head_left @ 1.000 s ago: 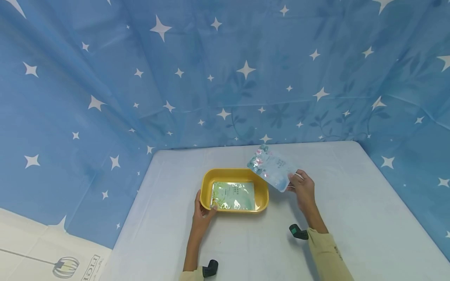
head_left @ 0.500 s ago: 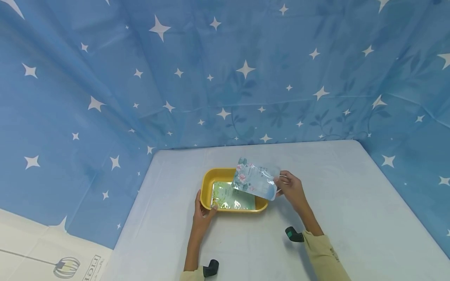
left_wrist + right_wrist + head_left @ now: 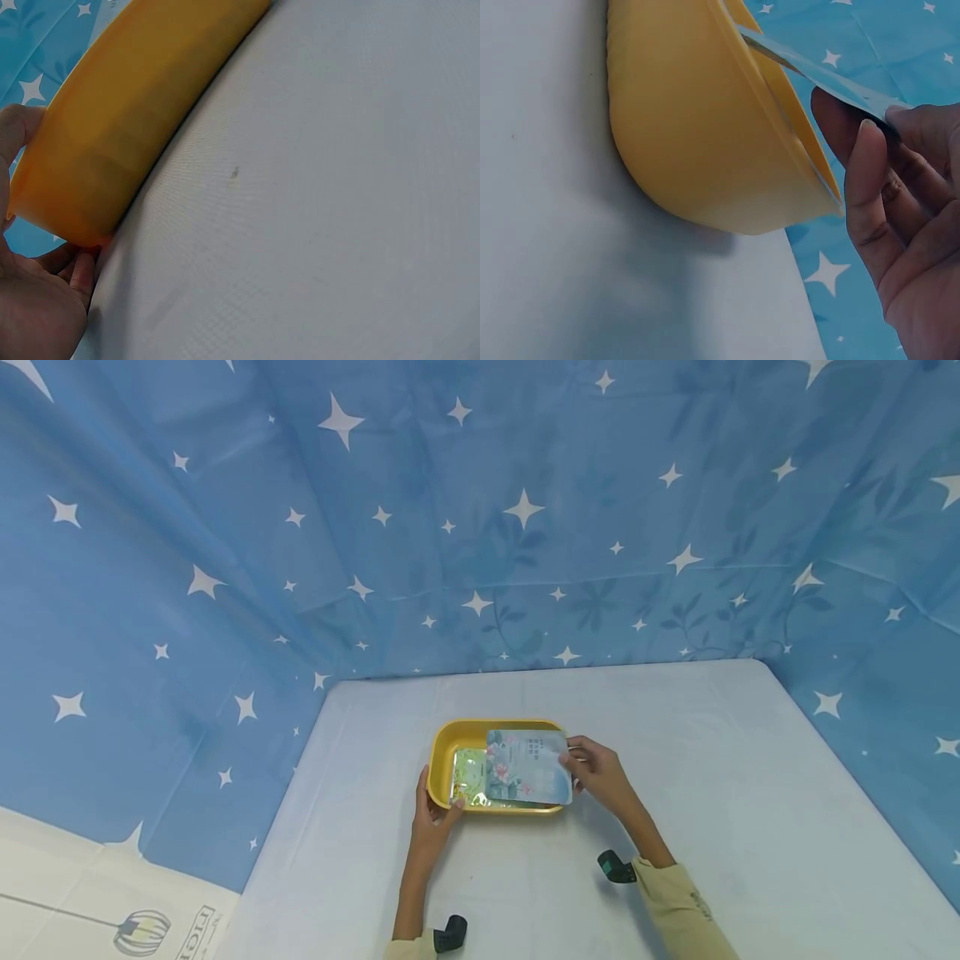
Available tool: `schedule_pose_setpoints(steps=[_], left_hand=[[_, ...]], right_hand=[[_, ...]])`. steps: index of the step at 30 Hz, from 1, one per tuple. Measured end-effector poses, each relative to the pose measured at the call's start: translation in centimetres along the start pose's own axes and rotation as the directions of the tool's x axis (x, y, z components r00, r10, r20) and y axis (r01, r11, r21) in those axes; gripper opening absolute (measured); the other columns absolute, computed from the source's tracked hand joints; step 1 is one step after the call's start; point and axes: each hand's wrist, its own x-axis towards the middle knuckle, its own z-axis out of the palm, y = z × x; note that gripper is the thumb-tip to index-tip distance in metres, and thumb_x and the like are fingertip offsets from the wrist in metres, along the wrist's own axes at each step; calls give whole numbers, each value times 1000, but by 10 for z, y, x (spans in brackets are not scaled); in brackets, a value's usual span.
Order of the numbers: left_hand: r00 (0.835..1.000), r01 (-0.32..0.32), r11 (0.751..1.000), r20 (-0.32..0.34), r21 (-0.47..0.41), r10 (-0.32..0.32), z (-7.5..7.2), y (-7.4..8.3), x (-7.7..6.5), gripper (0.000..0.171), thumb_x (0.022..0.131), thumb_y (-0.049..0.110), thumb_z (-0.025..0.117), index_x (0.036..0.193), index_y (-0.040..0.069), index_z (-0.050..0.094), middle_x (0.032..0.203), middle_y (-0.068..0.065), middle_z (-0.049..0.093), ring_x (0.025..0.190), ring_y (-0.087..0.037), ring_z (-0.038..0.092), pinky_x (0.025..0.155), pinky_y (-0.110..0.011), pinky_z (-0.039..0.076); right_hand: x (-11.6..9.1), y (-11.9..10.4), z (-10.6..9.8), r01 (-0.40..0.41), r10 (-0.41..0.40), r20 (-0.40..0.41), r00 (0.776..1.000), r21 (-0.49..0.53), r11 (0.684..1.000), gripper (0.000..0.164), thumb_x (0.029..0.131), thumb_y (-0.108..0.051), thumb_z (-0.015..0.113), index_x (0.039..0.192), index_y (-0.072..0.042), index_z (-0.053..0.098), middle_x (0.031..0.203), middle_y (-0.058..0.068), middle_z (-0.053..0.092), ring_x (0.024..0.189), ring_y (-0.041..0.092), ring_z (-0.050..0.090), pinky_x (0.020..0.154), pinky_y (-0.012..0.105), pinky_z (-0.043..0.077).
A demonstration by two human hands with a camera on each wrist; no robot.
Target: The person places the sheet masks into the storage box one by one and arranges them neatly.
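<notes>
A yellow plastic basin (image 3: 442, 752) stands on the white table, and a green sheet-mask packet (image 3: 469, 777) lies flat inside it. My left hand (image 3: 431, 827) grips the basin's near left corner, thumb on the rim and fingers around the outside wall. Between thumb and fingers, my right hand (image 3: 604, 777) pinches the right edge of a pale blue floral sheet-mask packet (image 3: 528, 767). That packet is over the right part of the basin and hides much of the green one. In the right wrist view, the blue packet (image 3: 817, 73) slants down across the basin's rim (image 3: 780, 112).
The table (image 3: 360, 860) is covered in a white cloth. Behind it hangs a blue curtain (image 3: 480, 527) with white stars. Black wrist-camera mounts (image 3: 450, 933) sit at both sleeves. A cream printed sheet (image 3: 112, 885) shows at lower left.
My right hand has moved left with the blue packet, from beyond the basin's right side to over its inside, and the packet has turned straighter. The left hand stays on the basin.
</notes>
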Motion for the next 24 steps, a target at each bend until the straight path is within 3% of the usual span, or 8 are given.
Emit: schedule_pose_setpoints(steps=[10,18,24], left_hand=[[1000,-9,1000,9,-9,9,-1,0,-1,89,92,23,69,158,18,10,147,-22,42,124,-35,50,103,-52,40],[1000,-13,1000,5,-15,13,0,3,-2,88,92,22,69,158,16,11,148,-22,41,123,-35,50,103,-53,40],[1000,-13,1000,7,-13,13,0,2,-2,88,92,22,69,158,17,11,149,-21,41,123,-35,50,102,-52,41]], right_hand=[[-1,-1,12,72,-72,6,997,-76,994,27,96,-17,62,118,-1,63,102,19,70,87,31,73,57,24,55],[2,-3,17,140,-145,-18,989,-162,977,26,95,-15,65,116,-1,65,95,12,70,81,22,70,69,22,56],[1,-5,20,116,-124,-26,992,-201,973,27,93,-14,67,116,0,65,91,10,67,71,14,65,61,20,53]])
